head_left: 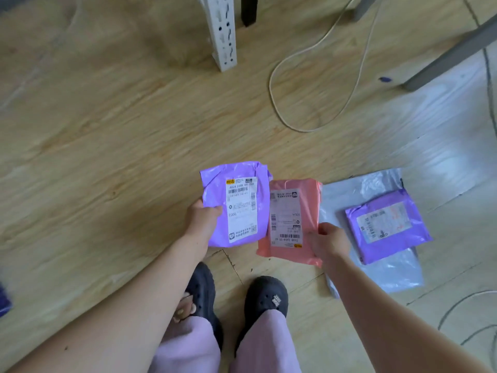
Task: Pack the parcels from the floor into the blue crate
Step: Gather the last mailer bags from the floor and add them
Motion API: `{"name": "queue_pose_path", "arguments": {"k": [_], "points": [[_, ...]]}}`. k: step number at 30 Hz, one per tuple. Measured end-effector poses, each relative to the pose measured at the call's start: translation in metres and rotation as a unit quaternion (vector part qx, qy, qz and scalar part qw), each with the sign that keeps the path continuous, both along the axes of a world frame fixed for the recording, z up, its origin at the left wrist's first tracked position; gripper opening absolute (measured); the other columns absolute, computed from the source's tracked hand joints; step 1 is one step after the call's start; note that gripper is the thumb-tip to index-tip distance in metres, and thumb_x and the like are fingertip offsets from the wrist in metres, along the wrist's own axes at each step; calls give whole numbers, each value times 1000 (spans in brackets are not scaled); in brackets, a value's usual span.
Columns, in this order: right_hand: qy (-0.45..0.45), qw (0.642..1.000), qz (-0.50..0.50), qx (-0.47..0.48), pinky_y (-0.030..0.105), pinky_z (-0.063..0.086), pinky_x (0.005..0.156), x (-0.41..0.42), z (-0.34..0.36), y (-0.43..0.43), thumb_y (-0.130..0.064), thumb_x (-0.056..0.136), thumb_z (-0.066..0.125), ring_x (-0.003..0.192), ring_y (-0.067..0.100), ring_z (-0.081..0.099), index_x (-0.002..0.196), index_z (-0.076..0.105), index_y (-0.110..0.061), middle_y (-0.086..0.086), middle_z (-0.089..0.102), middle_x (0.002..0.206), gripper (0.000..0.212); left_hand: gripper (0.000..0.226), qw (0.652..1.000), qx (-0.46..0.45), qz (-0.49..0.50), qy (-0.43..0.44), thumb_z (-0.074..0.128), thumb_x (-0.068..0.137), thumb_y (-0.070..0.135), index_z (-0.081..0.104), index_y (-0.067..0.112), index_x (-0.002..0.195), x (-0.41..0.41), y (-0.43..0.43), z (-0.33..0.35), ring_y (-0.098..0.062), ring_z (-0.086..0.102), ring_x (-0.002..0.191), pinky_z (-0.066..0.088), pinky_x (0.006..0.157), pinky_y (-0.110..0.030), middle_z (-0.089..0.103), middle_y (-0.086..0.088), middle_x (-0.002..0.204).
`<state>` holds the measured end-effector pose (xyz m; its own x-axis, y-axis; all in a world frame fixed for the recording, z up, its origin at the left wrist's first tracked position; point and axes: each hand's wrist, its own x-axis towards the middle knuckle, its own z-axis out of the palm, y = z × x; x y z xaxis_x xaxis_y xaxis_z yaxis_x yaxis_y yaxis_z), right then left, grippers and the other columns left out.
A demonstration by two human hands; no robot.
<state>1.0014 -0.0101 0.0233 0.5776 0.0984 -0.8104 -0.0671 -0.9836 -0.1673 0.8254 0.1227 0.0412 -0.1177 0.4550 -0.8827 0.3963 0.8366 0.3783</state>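
the purple parcel (212, 184) is glossy violet; its white label (242, 208) shows black barcodes and a small yellow patch in one corner. the pink parcel (309, 208) is salmon, its own white label printed with black bars and a yellow mark at one end. the other purple parcel (387, 224) has a white label with faint orange marks. the grey parcel (382, 275) is pale and shiny. the floor (107, 130) is light wood grain. the clogs (266, 294) are black, the trousers (263, 345) pale lilac-pink.
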Motion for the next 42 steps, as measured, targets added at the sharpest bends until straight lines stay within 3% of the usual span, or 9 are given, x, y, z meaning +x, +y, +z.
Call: {"name": "queue_pose_path", "arguments": {"k": [4, 12, 19, 23, 25, 28, 32, 37, 42], "points": [[-2, 992, 123, -2, 20, 33, 45, -5, 73, 26, -10, 84, 52, 72, 26, 51, 77, 55, -14, 4, 56, 74, 9, 21, 1000, 25, -9, 13, 53, 89, 3, 59, 18, 102, -22, 16, 69, -28, 62, 102, 47, 94, -42, 65, -11, 109], [-14, 970, 241, 20, 34, 49, 71, -45, 206, 68, -11, 86, 49, 91, 34, 63, 108, 61, -7, 17, 68, 100, 25, 16, 996, 79, 7, 29, 54, 88, 7, 60, 19, 96, -88, 31, 214, -27, 62, 95, 49, 87, -39, 65, -7, 99], [6, 963, 264, 48, 30, 51, 60, -127, 314, 83, -6, 85, 48, 75, 27, 60, 115, 57, -12, 9, 68, 93, 32, 25, 989, 89, 117, 19, 55, 62, 24, 61, 17, 85, -185, 9, 334, -33, 63, 94, 45, 74, -36, 68, -14, 102], [34, 960, 266, 82, 15, 38, 33, -185, 363, 95, 4, 86, 44, 56, 17, 52, 118, 56, -4, 12, 63, 86, 35, 41, 981, 109, 160, 18, 50, 55, 26, 64, 11, 91, -248, -5, 368, -35, 63, 94, 41, 73, -33, 68, -18, 105], [44, 953, 280, 104, 14, 34, 28, -226, 381, 103, 5, 87, 43, 51, 12, 48, 111, 57, -1, 13, 63, 84, 29, 33, 973, 121, 194, 22, 51, 55, 26, 63, 13, 83, -290, -12, 386, -33, 61, 91, 39, 71, -30, 68, -15, 96], [42, 945, 301, 119, 18, 37, 39, -285, 394, 114, 6, 84, 45, 49, 15, 47, 101, 61, 1, 6, 60, 67, 24, 9, 961, 152, 232, 13, 59, 62, 23, 56, 22, 71, -344, -20, 406, -23, 53, 79, 36, 65, -29, 60, -3, 80], [44, 929, 343, 133, 28, 46, 55, -375, 405, 122, 6, 82, 43, 53, 24, 54, 94, 60, -4, 5, 58, 61, 24, 4, 949, 168, 265, 8, 62, 79, 13, 58, 14, 80, -433, -37, 422, -23, 51, 80, 36, 67, -30, 59, -6, 85], [50, 911, 380, 151, 32, 48, 62, -493, 429, 117, 7, 81, 40, 66, 29, 59, 98, 61, -7, 13, 64, 75, 31, 46, 941, 152, 303, 20, 53, 53, 27, 61, 6, 93, -558, -68, 435, -28, 57, 90, 42, 79, -38, 64, -16, 98], [37, 894, 413, 168, 36, 50, 65, -587, 439, 122, 10, 80, 41, 73, 30, 59, 102, 62, -5, 15, 64, 86, 34, 52, 933, 136, 329, 46, 61, 66, 25, 61, -4, 109, -650, -84, 432, -39, 60, 106, 44, 95, -50, 65, -24, 111]]}}
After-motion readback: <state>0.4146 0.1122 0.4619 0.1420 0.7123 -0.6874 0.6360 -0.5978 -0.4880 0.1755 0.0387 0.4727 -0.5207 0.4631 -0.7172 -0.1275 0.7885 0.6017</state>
